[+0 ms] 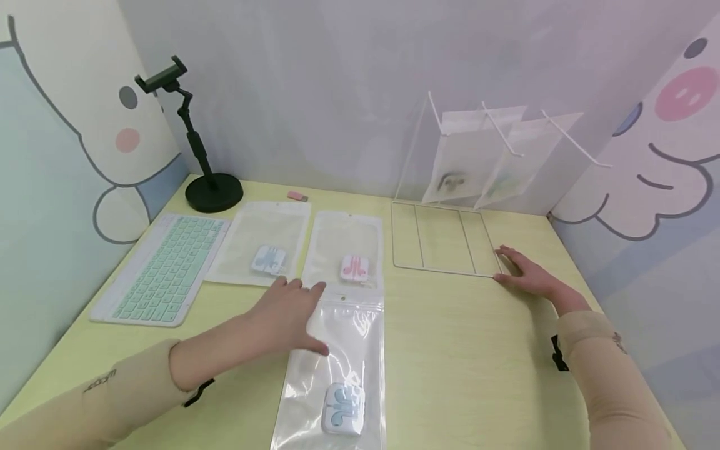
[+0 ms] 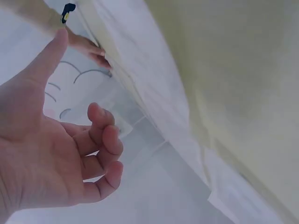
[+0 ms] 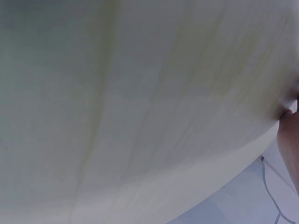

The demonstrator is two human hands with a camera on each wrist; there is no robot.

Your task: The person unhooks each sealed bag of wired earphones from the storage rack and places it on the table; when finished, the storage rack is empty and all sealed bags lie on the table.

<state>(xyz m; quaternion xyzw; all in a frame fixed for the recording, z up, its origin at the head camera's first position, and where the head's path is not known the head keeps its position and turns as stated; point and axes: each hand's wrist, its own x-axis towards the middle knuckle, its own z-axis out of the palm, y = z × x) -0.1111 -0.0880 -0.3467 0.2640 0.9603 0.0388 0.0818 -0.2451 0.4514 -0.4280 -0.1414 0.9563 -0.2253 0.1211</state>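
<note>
My left hand [image 1: 287, 315] hovers above the clear zip pouches with fingers spread and nothing held; the left wrist view shows its palm and loosely bent fingers. Below it, the front pouch [image 1: 332, 344] contains a white case with blue earphones [image 1: 344, 409]. Behind lie a pouch [image 1: 270, 225] with a blue earphone case [image 1: 269, 259] and another pouch [image 1: 345, 237] with a pink earphone case [image 1: 355, 268]. My right hand [image 1: 531, 275] rests on the table, its thumb and fingertips touching the right front corner of the white wire rack [image 1: 444, 272]. Its fingers are mostly out of the right wrist view.
Two white pouches [image 1: 469, 150] hang from the rack's hooks at the back right. A mint keyboard [image 1: 169, 269] lies at left, with a black phone stand [image 1: 214, 192] behind it. A pink USB stick [image 1: 297, 196] is near the back wall [image 1: 292, 94].
</note>
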